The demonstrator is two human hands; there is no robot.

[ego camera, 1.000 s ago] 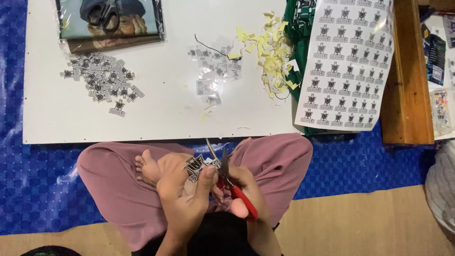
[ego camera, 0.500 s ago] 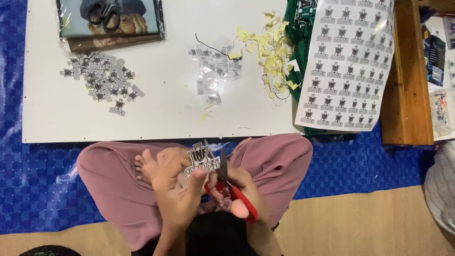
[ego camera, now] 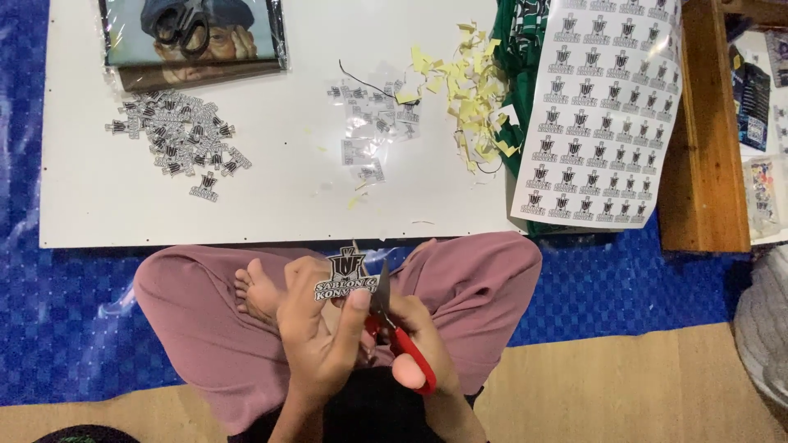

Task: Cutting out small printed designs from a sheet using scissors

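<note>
My left hand [ego camera: 316, 332] pinches a small black-and-white sticker [ego camera: 346, 276] between thumb and fingers, held over my crossed legs. My right hand [ego camera: 419, 344] grips red-handled scissors [ego camera: 396, 335], whose blades point up and touch the sticker's right edge. Both hands are close together above my lap in pink trousers, with a bare foot [ego camera: 254, 289] just to the left.
A white board [ego camera: 287, 213] lies ahead on blue matting. It holds a pile of cut stickers [ego camera: 176, 141], clear backing pieces [ego camera: 369, 123], yellow paper scraps [ego camera: 468, 94] and a wrapped picture with black scissors [ego camera: 180, 25]. An uncut sticker sheet [ego camera: 599, 115] and a wooden frame [ego camera: 702, 131] lie right.
The sticker has turned in my left hand and now faces up more fully. The scissors have shifted to its right edge. Nothing on the board has moved.
</note>
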